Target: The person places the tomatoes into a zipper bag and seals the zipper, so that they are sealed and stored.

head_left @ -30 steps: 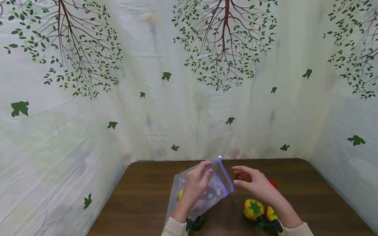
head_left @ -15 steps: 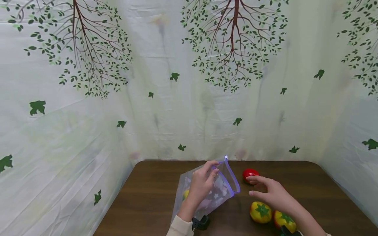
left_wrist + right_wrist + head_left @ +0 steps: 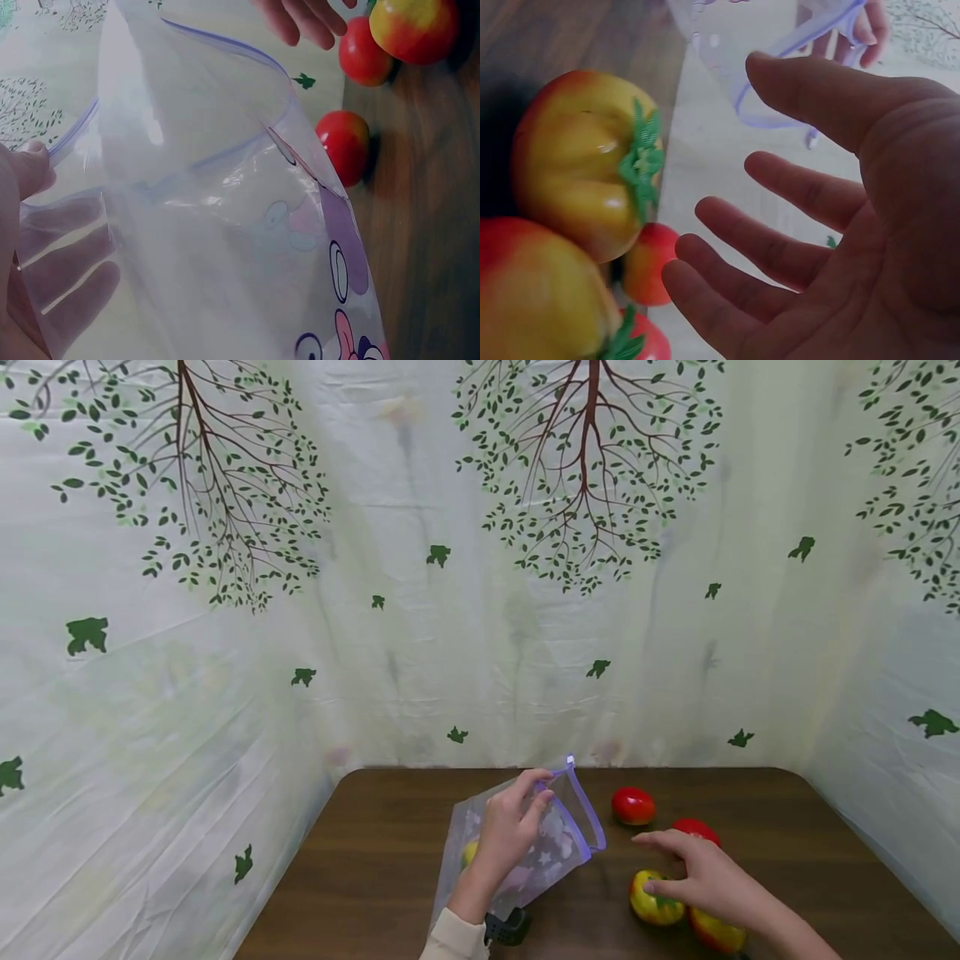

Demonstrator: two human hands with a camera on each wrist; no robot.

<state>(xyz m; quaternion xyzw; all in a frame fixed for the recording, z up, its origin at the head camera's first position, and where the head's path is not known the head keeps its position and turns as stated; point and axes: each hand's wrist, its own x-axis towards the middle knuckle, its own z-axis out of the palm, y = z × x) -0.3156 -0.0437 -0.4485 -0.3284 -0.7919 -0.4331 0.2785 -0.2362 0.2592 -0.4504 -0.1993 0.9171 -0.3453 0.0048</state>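
Furthest left on the dark wooden worktop [image 3: 360, 868] I have the clear zip bag [image 3: 550, 857], printed with white stars and edged in purple. It sits much as it did half a second ago, its mouth gaping toward the right, the zip slider [image 3: 570, 761] at the upper corner. A yellow patch [image 3: 469, 853] shows through its lower left part; I take that for something inside, but the film and the arm hide too much for me to name it. My left wrist view shows only film and cartoon print around the mouth.

My left hand [image 3: 508, 828] is likewise unchanged, pinching the near rim between thumb and fingers.

Moving right, past the mouth, the far red fruit [image 3: 633, 807] now lies wholly uncovered, where fingertips overlapped it before. Nearer me is the front persimmon [image 3: 647, 911], yellow with a green calyx. Behind the knuckles, the second red fruit [image 3: 697, 830] has come into sight.

The main change is my right hand [image 3: 703, 870]: it has dropped nearer, its thumb now overlapping the front persimmon in view. Its thumb and fingers are spread well apart, holding nothing; the right wrist view shows no contact. I read that as the reach turning from red fruit to persimmon, nothing yet picked up. Just below it lies another persimmon [image 3: 716, 935].
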